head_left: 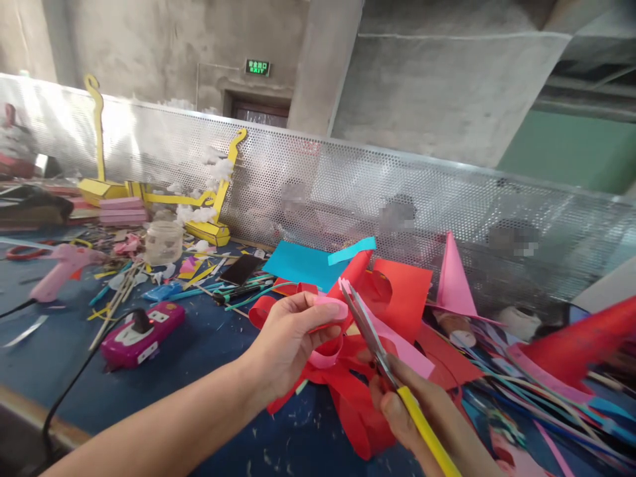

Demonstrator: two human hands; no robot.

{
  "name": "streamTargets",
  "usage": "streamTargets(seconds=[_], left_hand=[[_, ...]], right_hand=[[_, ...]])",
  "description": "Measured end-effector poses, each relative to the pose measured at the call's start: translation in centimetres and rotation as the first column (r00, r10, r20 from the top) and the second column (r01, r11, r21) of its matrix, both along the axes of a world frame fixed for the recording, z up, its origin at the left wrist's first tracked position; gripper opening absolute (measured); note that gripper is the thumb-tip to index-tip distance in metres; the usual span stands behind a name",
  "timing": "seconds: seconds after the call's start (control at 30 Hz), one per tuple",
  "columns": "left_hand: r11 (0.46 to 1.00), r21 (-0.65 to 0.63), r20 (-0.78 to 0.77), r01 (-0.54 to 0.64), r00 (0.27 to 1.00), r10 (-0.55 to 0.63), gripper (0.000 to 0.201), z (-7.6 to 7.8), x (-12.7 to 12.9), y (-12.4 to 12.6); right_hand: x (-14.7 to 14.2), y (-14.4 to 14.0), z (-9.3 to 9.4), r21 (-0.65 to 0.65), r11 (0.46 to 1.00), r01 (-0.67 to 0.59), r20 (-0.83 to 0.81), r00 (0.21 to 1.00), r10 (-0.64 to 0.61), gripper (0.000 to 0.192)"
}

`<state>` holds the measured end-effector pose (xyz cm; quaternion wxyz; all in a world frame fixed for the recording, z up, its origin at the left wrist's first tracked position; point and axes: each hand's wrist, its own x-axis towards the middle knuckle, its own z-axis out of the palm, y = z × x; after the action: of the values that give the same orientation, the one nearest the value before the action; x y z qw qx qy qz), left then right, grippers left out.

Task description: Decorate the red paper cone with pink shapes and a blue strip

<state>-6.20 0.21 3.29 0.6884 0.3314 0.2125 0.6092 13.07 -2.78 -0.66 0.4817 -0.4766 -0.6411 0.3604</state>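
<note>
My left hand [288,341] pinches a curled pink paper strip [330,331] above the blue table. My right hand [422,414] grips yellow-handled scissors [370,331]; their blades point up and left and meet the strip's end near my left fingertips. Under both hands lie curled red paper strips [355,397] and a red sheet [405,288]. A pink sheet [397,341] lies just right of the blades.
A magenta power strip [142,331] with a black cable, a pink glue gun [62,265], a jar [163,242], a phone [241,268], blue paper [301,264], a pink cone [453,278], a red cone [583,344]. Perforated metal screen [348,192] behind; yellow frame [199,225].
</note>
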Motion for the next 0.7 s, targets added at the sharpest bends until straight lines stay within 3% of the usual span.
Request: streamTargets(seconds=[0.33, 0.5, 0.7], left_hand=[[0.998, -0.040, 0.042, 0.039, 0.998, -0.038, 0.019, -0.1, 0.3, -0.2], [0.999, -0.042, 0.044, 0.034, 0.998, -0.032, 0.018, -0.1, 0.2, -0.2], [0.999, -0.044, 0.049, 0.028, 0.998, -0.026, 0.019, -0.1, 0.3, -0.2]], right_hand=[[0.0, -0.1, 0.1, -0.075, 0.996, -0.045, -0.051, 0.998, 0.041, 0.054], [-0.2, -0.9, 1.0, -0.129, 0.989, -0.075, -0.013, 0.997, 0.074, 0.055], [-0.1, -1.4, 1.2, -0.108, 0.992, -0.064, 0.053, 0.996, 0.070, 0.055]])
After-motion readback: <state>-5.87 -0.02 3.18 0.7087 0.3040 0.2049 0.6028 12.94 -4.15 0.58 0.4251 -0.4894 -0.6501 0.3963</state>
